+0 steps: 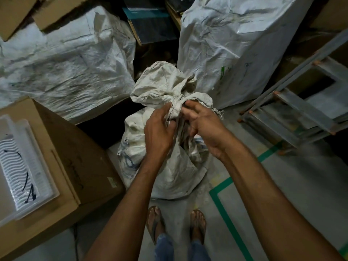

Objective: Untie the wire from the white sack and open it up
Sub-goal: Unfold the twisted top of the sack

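White sack (178, 172), blue print (130, 163) unreadable: left hand (160, 129) and right hand (204, 125) pinch its bunched neck.

Head cam, fwd-down, close above sack (162, 87)

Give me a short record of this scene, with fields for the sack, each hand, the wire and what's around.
sack: white sack standing on the floor, neck bunched and twisted, not yet opened
left hand: grips the bunched neck
right hand: fingers curled on the neck fabric from the other side
wire: cannot make it out among the folds
surroundings: cardboard box with plastic tray on the person's left; metal ladder on the right; green tape on the floor
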